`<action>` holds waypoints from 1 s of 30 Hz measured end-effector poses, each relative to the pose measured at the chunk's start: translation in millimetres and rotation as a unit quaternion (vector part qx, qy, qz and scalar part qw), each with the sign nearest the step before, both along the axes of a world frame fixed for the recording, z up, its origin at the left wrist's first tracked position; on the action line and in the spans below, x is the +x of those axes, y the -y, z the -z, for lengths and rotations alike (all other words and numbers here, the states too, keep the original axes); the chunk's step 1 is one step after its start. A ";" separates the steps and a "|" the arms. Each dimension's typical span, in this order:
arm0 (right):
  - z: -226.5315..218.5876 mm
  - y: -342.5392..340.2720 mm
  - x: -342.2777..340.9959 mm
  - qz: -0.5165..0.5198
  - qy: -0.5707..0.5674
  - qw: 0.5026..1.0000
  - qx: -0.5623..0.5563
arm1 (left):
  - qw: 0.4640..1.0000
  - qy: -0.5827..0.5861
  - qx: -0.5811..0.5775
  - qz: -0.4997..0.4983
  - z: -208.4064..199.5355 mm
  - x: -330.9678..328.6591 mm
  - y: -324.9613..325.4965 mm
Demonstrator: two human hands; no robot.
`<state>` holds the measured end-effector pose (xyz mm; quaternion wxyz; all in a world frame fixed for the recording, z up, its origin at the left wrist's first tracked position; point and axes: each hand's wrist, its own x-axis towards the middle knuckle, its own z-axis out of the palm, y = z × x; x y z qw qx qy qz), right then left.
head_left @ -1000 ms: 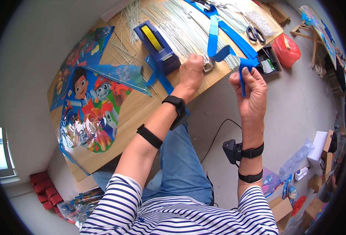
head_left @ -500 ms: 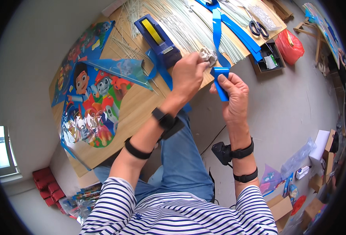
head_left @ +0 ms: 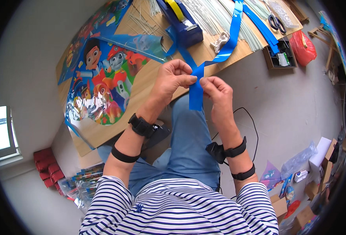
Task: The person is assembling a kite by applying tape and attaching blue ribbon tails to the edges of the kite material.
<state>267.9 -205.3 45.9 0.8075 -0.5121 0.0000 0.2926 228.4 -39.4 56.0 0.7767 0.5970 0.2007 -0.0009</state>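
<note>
A shiny blue plastic strip (head_left: 196,96) hangs by its end between my two hands, just off the table's near edge. My left hand (head_left: 172,81) pinches its left side between thumb and fingers. From the right, my right hand (head_left: 219,93) grips its edge with thumb and forefinger. The rest of the strip twists up and back across the table. A crumpled whitish wad (head_left: 220,42) lies beside it. Left of that stands a dark blue tape dispenser (head_left: 188,33) with a yellow roll core.
A cartoon-printed kite-like sheet (head_left: 106,78) covers the left of the wooden table (head_left: 149,84). Thin white rods (head_left: 210,17), more blue strips (head_left: 259,27) and scissors (head_left: 277,24) lie farther back. A black box (head_left: 278,56) and a red bag (head_left: 303,49) sit beyond the right edge.
My left hand has left the crumpled wad and moved down to the strip. My right hand has come left and lower with the strip's end, now hanging between both hands. The view has shifted.
</note>
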 end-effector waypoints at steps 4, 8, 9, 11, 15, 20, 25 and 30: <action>6.6 -8.2 12.4 -0.034 -0.005 0.999 -0.008 | 0.998 -0.005 0.042 0.038 -5.4 -5.0 -5.7; 12.4 -19.7 15.7 -0.007 -0.034 0.999 0.012 | 0.996 -0.026 0.074 0.031 -19.2 -6.1 -8.1; 13.4 -20.9 16.0 -0.008 -0.034 0.999 0.012 | 0.996 -0.027 0.074 0.030 -19.1 -7.3 -11.3; 15.4 -22.3 16.8 -0.014 -0.030 0.999 0.011 | 0.992 -0.037 0.111 0.048 -17.6 -8.7 -19.0; 23.8 -24.4 17.7 0.001 -0.052 0.998 0.027 | 0.993 -0.032 0.108 0.046 -8.8 -10.6 -33.7; 26.4 -28.1 15.7 0.008 -0.051 0.999 0.009 | 0.994 -0.039 0.092 -0.034 -3.0 -23.5 -99.9; 28.1 -30.8 13.2 -0.004 -0.059 0.998 -0.006 | 0.999 -0.038 0.018 -0.015 -0.5 -29.0 -102.7; 31.3 -30.7 14.3 -0.012 -0.049 0.999 -0.003 | 0.998 -0.061 -0.015 -0.014 1.8 -33.9 -117.0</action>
